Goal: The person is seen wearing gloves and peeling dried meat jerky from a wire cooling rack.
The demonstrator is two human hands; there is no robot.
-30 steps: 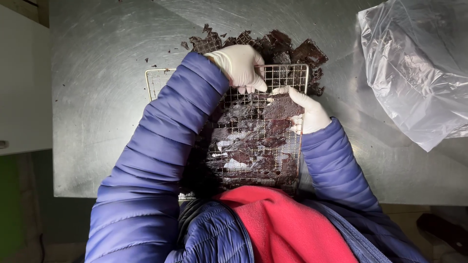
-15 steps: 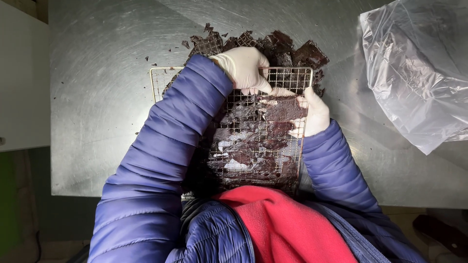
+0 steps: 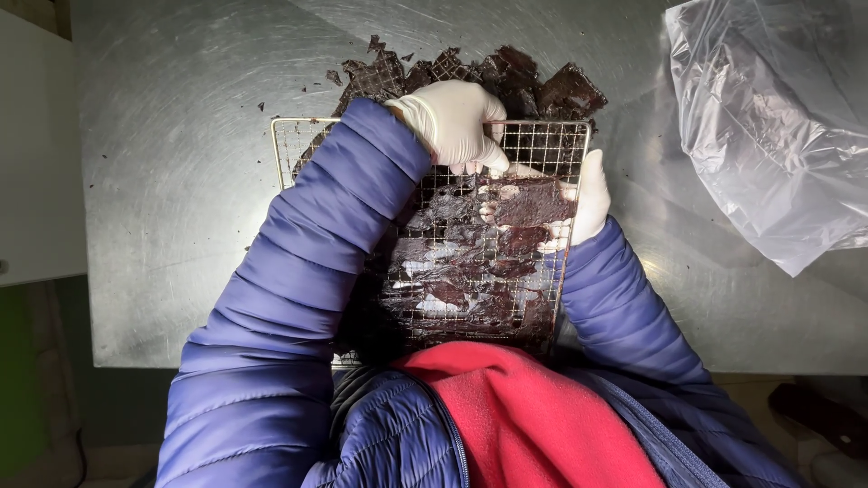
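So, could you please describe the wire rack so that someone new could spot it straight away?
Start at the steel table and look at its near edge, between the two blue sleeves. The wire rack is the square metal grid there, gripped by the left hand on top and the right hand at its side. Unlike the loose dark pile behind it, its dark sheets cling to mesh.

We wear a quilted blue-violet puffer jacket, open over a red fleece, and thin white gloves on our left hand (image 3: 457,122) and right hand (image 3: 589,194).
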